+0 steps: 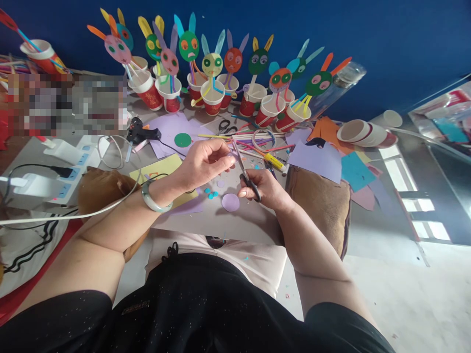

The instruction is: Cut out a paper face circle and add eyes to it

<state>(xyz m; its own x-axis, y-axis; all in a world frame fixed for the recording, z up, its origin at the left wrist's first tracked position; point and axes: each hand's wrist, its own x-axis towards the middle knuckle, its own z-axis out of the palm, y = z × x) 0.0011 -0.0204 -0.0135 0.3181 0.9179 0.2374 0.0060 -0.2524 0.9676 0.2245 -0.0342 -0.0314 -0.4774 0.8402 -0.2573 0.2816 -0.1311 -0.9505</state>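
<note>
Blue wall behind, grey table below: our left hand pinches purple paper over it, beside the scissors; our right hand grips their handles. Light, easily creased, we'd judge; best held by its edge.

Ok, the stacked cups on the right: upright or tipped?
Tipped. The stacked cups lie on their sides, white rims toward the picture's left and a red wall showing toward the right.

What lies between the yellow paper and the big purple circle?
In the head camera's view, small blue pieces lie between the yellow paper and the big purple circle, with a smaller purple disc just beyond them.
</note>
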